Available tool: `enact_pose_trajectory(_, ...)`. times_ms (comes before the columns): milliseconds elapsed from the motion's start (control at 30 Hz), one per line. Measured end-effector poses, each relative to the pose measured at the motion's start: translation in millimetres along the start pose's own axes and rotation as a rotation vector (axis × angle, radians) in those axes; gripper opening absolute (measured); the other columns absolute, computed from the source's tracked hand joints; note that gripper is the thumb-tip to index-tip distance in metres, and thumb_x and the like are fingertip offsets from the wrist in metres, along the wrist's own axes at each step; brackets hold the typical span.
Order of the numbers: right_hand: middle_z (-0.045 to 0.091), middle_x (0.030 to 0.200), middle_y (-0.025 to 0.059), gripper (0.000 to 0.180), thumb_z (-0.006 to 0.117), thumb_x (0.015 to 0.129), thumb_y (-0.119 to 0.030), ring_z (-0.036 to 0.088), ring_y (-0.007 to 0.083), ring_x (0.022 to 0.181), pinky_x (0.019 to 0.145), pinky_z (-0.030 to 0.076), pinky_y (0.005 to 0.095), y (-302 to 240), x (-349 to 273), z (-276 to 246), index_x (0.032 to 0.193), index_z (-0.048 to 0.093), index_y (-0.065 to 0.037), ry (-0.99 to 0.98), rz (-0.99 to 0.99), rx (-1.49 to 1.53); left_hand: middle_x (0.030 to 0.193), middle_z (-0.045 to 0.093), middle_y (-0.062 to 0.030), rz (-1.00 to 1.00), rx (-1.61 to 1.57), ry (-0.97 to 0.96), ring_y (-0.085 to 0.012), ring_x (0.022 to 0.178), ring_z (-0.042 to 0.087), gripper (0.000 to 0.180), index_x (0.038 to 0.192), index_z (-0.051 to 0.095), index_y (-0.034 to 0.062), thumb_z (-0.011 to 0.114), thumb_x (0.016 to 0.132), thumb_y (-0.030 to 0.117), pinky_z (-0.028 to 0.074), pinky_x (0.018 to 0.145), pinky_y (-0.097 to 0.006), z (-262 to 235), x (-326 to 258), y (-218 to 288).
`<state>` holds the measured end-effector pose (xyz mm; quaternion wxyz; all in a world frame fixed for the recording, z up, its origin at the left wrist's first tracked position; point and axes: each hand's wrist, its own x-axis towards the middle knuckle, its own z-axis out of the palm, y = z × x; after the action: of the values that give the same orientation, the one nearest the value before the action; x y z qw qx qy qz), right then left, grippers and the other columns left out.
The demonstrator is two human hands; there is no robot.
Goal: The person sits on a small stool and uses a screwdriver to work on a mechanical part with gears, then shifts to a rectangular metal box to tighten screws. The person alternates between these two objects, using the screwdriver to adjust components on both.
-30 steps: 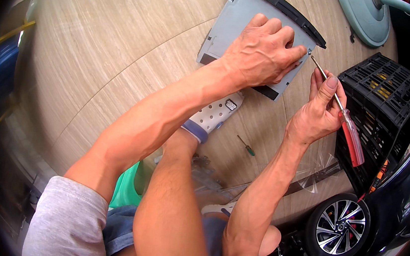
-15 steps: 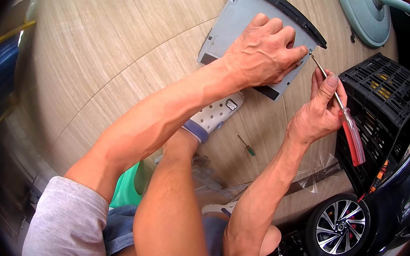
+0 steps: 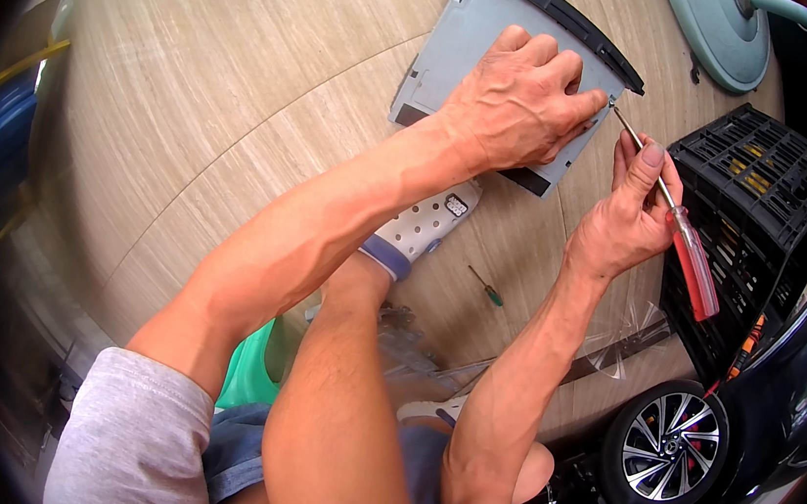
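The left hand (image 3: 522, 102) pressed flat on the grey box (image 3: 490, 40) at 12 o'clock on the floor. The right hand (image 3: 623, 221) gripped a screwdriver (image 3: 668, 216), tip at the box's edge. The screw probably wasn't out yet.

Bright, even daylight, soft shadows under forearms. Pale glare on tile floor (image 3: 195, 83) at 11 o'clock. Heavy fisheye bend w/ black vignette round rim; 9 o'clock edge blurry, smeared. Centre sharp; toy car (image 3: 696, 460) glossy w/ reflections at 4 o'clock.
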<state>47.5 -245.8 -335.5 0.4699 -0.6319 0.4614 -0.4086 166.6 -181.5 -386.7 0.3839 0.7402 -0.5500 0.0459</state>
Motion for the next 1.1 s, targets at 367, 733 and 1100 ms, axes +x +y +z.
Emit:
enact_pose_trajectory(367, 0.064, 0.103, 0.0202, 0.032, 0.062, 0.098, -0.018, 0.068, 0.0293, 0.095, 0.091, 0.058, 0.0415, 0, 1, -1, 0.105, 0.056, 0.012, -0.032, 0.01, -0.037, 0.076, 0.052, -0.0009, 0.002, -0.002, -0.001, -0.0205, 0.07, 0.05, 0.022, 0.098, 0.071, 0.0222, 0.076, 0.077, 0.028, 0.034, 0.067, -0.037, 1, 0, 0)
enact_pose_trajectory(733, 0.065, 0.102, 0.0187, 0.031, 0.064, 0.097, -0.018, 0.068, 0.0266, 0.092, 0.088, 0.059, 0.0382, 0, 7, -2, 0.105, 0.057, 0.011, -0.066, -0.021, -0.082, 0.076, 0.052, -0.0006, -0.006, 0.009, -0.007, -0.0202, 0.071, 0.05, 0.021, 0.098, 0.071, 0.0229, 0.076, 0.078, 0.028, 0.034, 0.067, -0.036, 0, 0, 2)
enact_pose_trajectory(1100, 0.069, 0.084, 0.0109, 0.027, 0.069, 0.093, -0.018, 0.069, 0.0153, 0.078, 0.075, 0.059, 0.0294, -8, 35, -2, 0.095, 0.066, 0.008, -0.131, -0.028, -0.213, 0.076, 0.053, -0.0001, -0.009, 0.009, -0.013, -0.0199, 0.071, 0.051, 0.02, 0.098, 0.071, 0.0226, 0.073, 0.078, 0.024, 0.034, 0.068, -0.036, -1, -1, 0)
